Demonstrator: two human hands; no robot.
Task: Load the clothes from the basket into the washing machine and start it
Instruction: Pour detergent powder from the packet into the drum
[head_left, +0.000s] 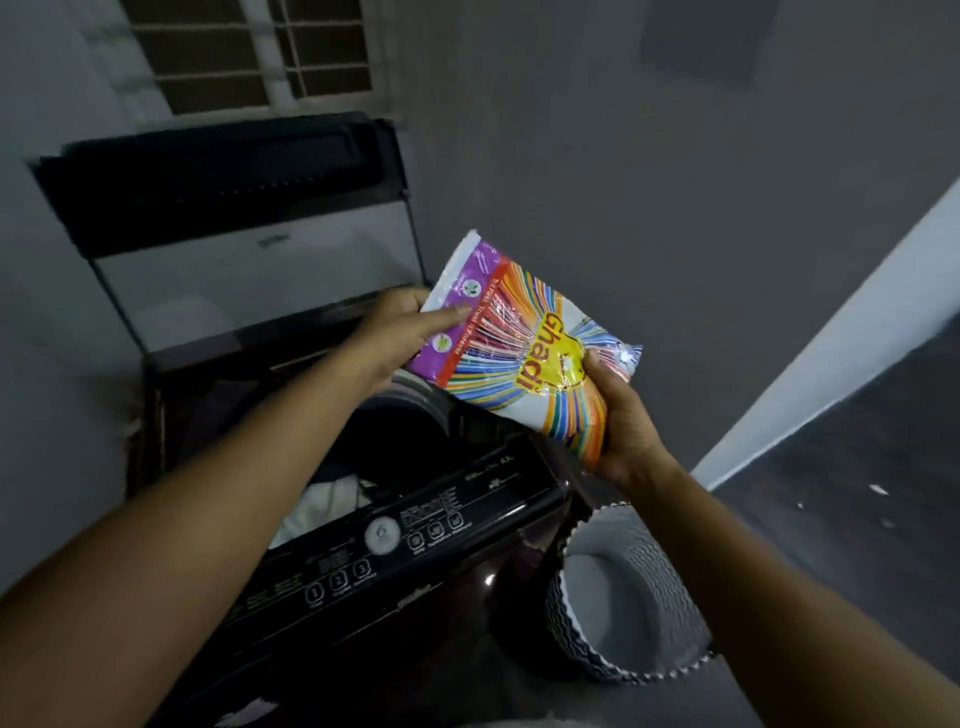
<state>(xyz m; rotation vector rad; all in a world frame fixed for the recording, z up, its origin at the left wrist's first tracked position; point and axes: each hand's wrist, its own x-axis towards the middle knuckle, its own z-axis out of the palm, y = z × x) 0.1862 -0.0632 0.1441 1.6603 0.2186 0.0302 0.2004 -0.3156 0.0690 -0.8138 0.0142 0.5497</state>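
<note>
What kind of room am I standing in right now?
Probably a home laundry corner: a top-loading washing machine with its lid up, a laundry basket on the floor beside it, and a detergent packet.

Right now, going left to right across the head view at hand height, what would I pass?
raised lid of the washing machine → left hand → detergent packet, gripped at both ends → right hand → white wall edge
</note>
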